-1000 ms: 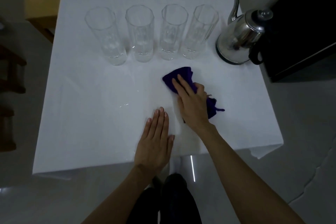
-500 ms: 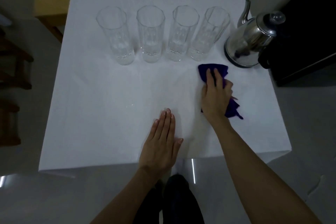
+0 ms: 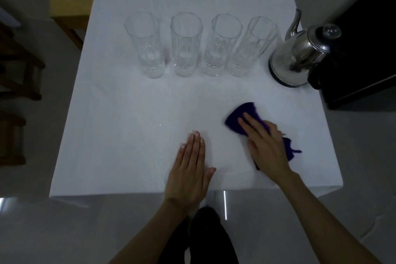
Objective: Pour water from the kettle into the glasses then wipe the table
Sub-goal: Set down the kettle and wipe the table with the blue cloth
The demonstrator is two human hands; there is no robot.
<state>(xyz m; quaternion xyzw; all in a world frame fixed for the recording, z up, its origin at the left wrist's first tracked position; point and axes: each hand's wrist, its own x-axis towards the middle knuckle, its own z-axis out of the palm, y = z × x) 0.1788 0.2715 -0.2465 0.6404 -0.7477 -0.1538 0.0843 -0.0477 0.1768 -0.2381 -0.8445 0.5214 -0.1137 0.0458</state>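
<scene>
— Where is the cloth, and what has hold of it?

— The purple cloth lies flat on the white bench, pressed under the right hand. That grip is a spread palm with fingers laid across the fabric, holding it down rather than pinching it; cloth shows beyond the fingertips and past the outer edge of the palm.

— And the other hand?

— The left hand rests beside that grip, nearer the bench's front edge — flat, fingers together and stretched out, nothing in it.

— The rest of the task's things?

— Four tall clear glasses stand upright in a row, well beyond the grip. The steel kettle stands beyond it too, just past the last glass, against a dark box. A few small drops glint on the bench beyond the left hand.
</scene>
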